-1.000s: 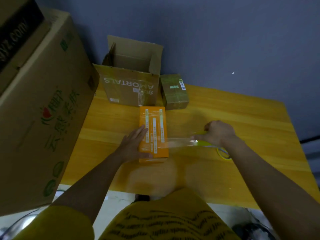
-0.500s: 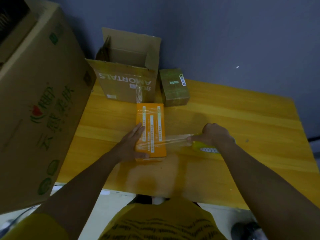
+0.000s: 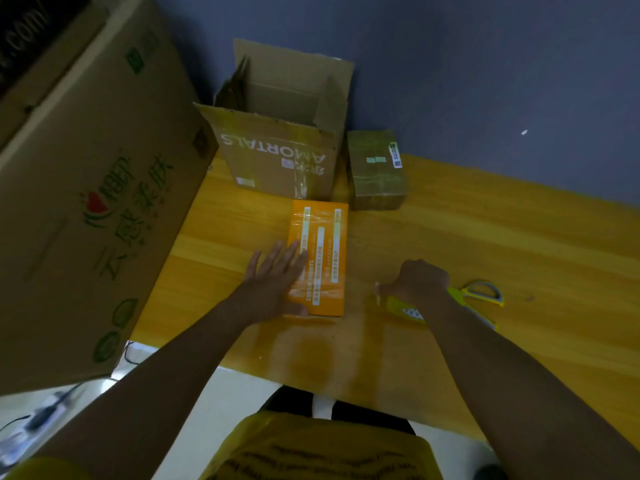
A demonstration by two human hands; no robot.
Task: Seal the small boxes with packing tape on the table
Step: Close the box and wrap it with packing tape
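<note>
Nearest the camera, 2 bare forearms reach out over the wooden tabletop point(image 3: 485, 237). Left hand point(image 3: 273, 278) lies flat w/ fingers straight and spread, palm pressing the left side of the 1 orange box point(image 3: 323, 251), thumb along its near edge. Right hand point(image 3: 420, 280) is curled into a fist around the yellow tape roll point(image 3: 403, 306), which sits on the tabletop just right of the orange box; can't tell if any tape strip runs between them. 1 pair of scissors point(image 3: 483, 292) w/ yellow-and-grey handles lies just behind that wrist. The orange box lies flat, mid-tabletop, long axis running near-to-far away from the person, glossy tape bands across both ends; white label strips run lengthwise but the print's too small to read. Further back, 1 small brown box point(image 3: 377, 171) wrapped in tape w/ a small sticker, next to 1 open carton point(image 3: 277, 157) printed "AMORTALS" upside down, flaps up. At left, 1 big carton point(image 3: 86, 202) w/ green Chinese lettering and a red heart logo.
</note>
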